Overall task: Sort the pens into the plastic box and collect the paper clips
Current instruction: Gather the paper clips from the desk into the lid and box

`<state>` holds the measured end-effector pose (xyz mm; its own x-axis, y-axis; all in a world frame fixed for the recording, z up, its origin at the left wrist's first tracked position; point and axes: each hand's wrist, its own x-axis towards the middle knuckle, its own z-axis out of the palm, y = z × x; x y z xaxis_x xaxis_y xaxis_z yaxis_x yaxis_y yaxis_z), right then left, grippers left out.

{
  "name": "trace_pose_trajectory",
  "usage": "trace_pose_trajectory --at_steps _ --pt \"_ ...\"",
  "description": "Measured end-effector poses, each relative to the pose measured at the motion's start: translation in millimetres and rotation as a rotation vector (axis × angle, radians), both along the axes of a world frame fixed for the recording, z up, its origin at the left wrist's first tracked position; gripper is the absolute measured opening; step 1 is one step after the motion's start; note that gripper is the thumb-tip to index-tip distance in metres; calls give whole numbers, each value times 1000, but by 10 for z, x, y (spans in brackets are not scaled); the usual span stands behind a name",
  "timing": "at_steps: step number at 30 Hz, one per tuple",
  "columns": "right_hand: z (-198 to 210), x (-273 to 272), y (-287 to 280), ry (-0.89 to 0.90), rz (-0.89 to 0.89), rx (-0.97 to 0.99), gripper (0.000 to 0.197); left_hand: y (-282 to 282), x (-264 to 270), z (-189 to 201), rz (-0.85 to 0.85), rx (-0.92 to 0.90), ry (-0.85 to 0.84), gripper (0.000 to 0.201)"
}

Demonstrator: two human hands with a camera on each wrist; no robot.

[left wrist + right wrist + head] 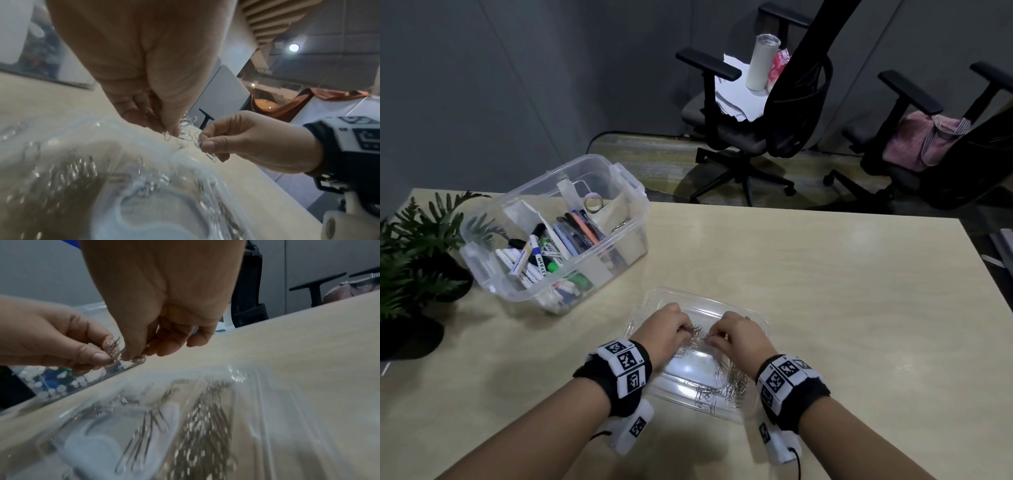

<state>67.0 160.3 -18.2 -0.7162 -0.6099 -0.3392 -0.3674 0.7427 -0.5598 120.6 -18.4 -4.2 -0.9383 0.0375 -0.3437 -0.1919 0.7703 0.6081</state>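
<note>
Nearest us, at six o'clock on the table (pixel 859 308), loose paper clips (pixel 726 390) lie in the clear shallow tray (pixel 756 322). Just above it our left hand (pixel 667 325) and right hand (pixel 736 330) each pinch one end of a tangled clump of clips (pixel 697 334) between thumb and curled fingers. We judge the step is teasing this clump apart: we keep it low over the tray, pull gently and twist, so freed clips drop inside. One stray clip (pixel 632 324) lies outside at nine o'clock. At eleven o'clock, the plastic box (pixel 626 178) holds the pens (pixel 544 250).
</note>
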Motion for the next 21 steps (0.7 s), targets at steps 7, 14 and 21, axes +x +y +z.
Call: trace_pose_trajectory --at_steps 7,14,21 --pt "560 -297 -145 167 71 -100 17 -383 -30 689 171 27 206 15" --pt "1195 -736 -956 360 106 -239 19 -907 -268 1238 377 -18 393 9" --pt "1148 -1075 -1754 432 51 -151 20 -1313 -620 1221 532 -89 395 4"
